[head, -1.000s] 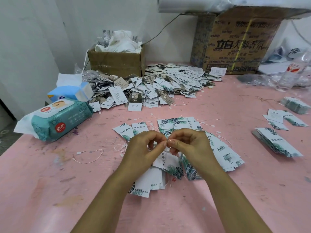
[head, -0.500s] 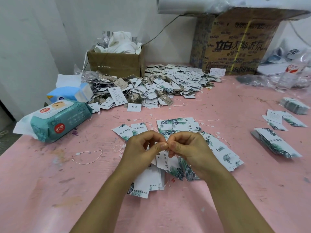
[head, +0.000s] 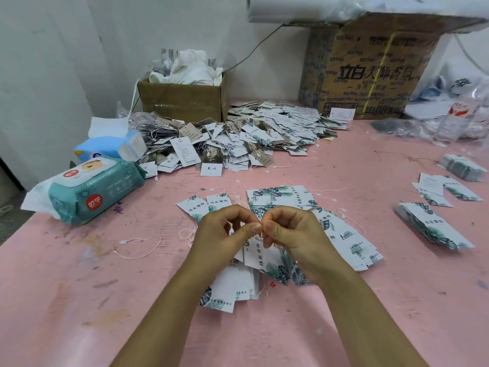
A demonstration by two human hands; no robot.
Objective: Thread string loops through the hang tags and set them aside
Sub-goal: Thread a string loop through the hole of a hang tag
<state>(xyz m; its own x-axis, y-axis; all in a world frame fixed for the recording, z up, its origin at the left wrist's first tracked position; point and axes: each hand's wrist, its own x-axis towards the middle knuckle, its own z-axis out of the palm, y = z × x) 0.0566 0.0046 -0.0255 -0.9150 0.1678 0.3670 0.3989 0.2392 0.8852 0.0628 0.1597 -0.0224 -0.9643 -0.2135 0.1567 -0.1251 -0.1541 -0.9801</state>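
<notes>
My left hand (head: 225, 234) and my right hand (head: 293, 234) meet thumb to thumb above the pink table, each pinching a thin white string loop where the fingertips touch. A small bunch of white hang tags with green leaf print (head: 260, 256) dangles below the fingers. Under the hands lies a spread of the same leaf-print tags (head: 344, 234). A loose string loop (head: 140, 247) lies to the left of my left hand.
A large heap of strung tags (head: 251, 136) fills the back of the pink table (head: 79, 300). A wipes pack (head: 90, 189) and tissue pack (head: 111, 147) sit left. Two cardboard boxes (head: 182, 99) stand at the wall. More tag stacks (head: 434, 226) lie right.
Both hands stay pinched together at the string with only slight finger shifts. The dangling tags have barely moved.
</notes>
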